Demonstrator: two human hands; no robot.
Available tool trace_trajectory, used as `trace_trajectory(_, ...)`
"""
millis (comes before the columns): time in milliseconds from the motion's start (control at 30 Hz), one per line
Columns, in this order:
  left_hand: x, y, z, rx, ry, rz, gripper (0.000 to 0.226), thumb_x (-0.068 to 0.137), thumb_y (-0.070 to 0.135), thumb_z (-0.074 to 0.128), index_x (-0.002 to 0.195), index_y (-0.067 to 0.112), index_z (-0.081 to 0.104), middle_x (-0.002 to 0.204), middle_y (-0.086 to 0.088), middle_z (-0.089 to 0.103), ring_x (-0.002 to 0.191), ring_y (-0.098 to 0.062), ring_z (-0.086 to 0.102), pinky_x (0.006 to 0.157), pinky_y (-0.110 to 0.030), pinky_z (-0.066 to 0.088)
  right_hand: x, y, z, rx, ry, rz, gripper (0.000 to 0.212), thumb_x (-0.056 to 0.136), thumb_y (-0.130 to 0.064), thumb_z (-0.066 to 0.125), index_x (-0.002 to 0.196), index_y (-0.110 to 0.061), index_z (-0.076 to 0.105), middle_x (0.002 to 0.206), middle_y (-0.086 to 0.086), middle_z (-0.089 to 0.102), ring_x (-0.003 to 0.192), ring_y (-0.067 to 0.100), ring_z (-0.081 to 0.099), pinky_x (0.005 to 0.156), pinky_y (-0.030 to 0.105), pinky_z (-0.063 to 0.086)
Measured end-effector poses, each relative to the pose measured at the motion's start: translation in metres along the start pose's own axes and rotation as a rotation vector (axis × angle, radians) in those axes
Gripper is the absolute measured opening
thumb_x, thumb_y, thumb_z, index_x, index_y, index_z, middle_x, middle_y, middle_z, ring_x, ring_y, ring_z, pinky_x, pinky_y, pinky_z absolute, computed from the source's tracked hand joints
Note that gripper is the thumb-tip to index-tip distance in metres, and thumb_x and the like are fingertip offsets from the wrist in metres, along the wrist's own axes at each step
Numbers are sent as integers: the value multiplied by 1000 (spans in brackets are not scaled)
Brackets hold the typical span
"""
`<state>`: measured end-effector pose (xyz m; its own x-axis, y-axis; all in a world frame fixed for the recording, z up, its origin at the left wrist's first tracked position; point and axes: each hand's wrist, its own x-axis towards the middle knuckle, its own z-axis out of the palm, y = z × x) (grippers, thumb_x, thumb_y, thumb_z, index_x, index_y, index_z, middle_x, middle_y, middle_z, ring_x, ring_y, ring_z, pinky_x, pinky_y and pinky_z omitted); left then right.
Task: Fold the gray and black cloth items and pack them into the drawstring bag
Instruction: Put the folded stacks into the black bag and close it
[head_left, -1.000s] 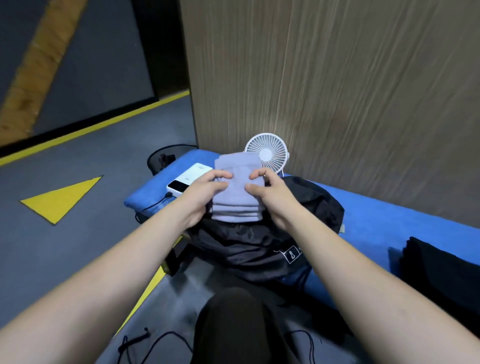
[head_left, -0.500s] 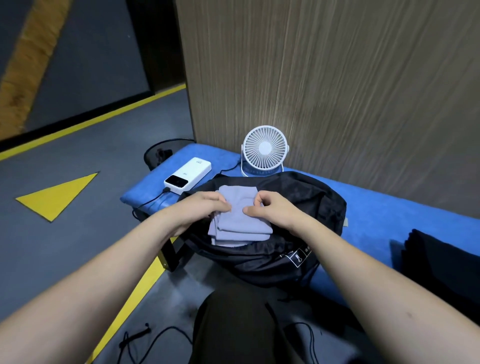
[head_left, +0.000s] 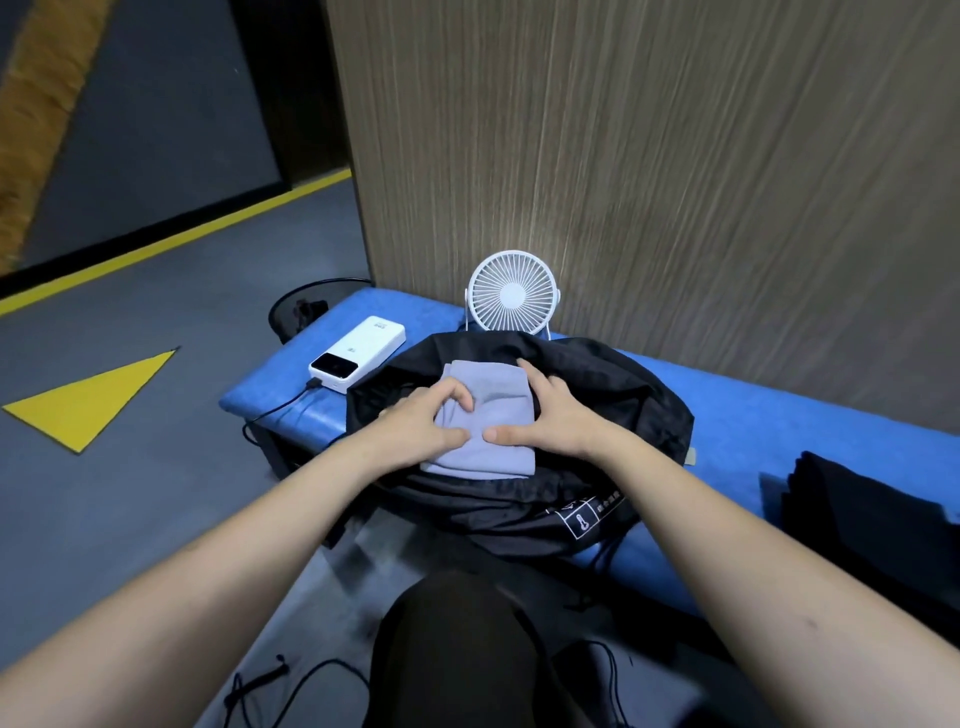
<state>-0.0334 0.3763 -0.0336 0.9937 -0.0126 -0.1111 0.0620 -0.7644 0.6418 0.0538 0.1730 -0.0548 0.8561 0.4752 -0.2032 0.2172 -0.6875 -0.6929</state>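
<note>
A folded gray cloth (head_left: 493, 415) lies on top of the black drawstring bag (head_left: 597, 395), which is spread on the blue bench (head_left: 779, 431). My left hand (head_left: 421, 415) grips the cloth's left side with curled fingers. My right hand (head_left: 550, 410) holds its right side, thumb laid across the front and fingers along the far edge. A stack of black cloth (head_left: 872, 519) sits on the bench at the right.
A white desk fan (head_left: 511, 293) stands behind the bag against a wood-grain wall. A white power bank (head_left: 358, 353) with a cable lies left of the bag. A black mesh bin (head_left: 306, 312) stands beyond the bench's left end. Cables lie on the floor.
Both hands have brought the folded gray cloth down from in front of the fan and laid it flat on the bag.
</note>
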Motion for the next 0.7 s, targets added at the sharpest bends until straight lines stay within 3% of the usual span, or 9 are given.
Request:
trace_trajectory(133,-2,2,-2,69,23,-59,58,77,37,63,124,54,34,104,6,53,101,-23,48,94,-38,33,6,-1,-4,-53,-39,3,151,37,-83,73,155,-37,-8,165,0,1,152,20,10,121,51,17)
trace_trajectory(233,-5,8,-7,138,-30,-139,83,66,48,58,141,52,22,122,0,51,118,-29,42,100,-39,28,9,-2,-4,0,-34,23,151,40,-85,70,156,-29,-9,166,-1,0,152,18,9,122,50,16)
trace_trajectory(300,-5,9,-8,173,-63,-192,76,70,55,55,142,47,29,130,-1,52,124,-30,41,103,-40,28,9,-3,-3,10,-18,49,145,47,-88,64,157,-26,-7,166,2,1,152,21,8,122,51,13)
trace_trajectory(433,-1,4,-4,347,128,-217,61,82,76,39,128,38,51,130,-7,53,126,-30,44,105,-41,29,6,-8,3,-122,38,113,120,71,-83,56,158,-22,1,166,5,5,152,25,9,120,53,10)
trace_trajectory(567,2,14,5,596,296,-155,55,89,67,41,129,31,48,124,-9,43,120,-30,41,102,-39,29,1,-12,7,-173,97,101,107,74,-81,55,157,-26,15,162,4,16,149,27,17,116,52,16)
trace_trajectory(700,3,32,10,757,496,53,49,88,58,46,125,27,49,116,-7,42,108,-28,41,93,-39,34,1,-3,0,-39,94,41,93,67,-83,50,142,-29,46,148,2,43,138,23,41,114,48,32)
